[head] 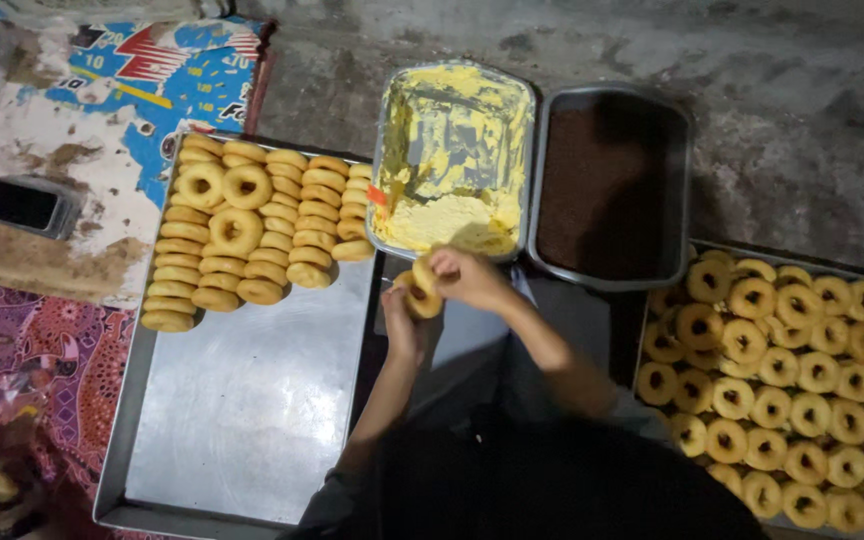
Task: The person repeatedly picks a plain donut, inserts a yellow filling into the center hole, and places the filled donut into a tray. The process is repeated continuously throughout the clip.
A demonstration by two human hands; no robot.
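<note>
My left hand (404, 322) holds a ring doughnut (423, 294) from below, and my right hand (467, 276) presses on its top edge. Both hands meet just below a metal tin of yellow cream (452, 160), which is partly scraped out. To the left lies a large metal tray (242, 400) with several rows of stacked doughnuts (252, 225) at its far end. On the right a second tray (642, 340) is packed with plain ring doughnuts (792, 380).
A dark metal tin of brown chocolate sprinkles (607, 185) stands right of the cream tin. A small dark box (27, 205) rests on a printed mat at the left. Patterned cloth (22, 350) covers the floor at lower left; bare concrete lies beyond.
</note>
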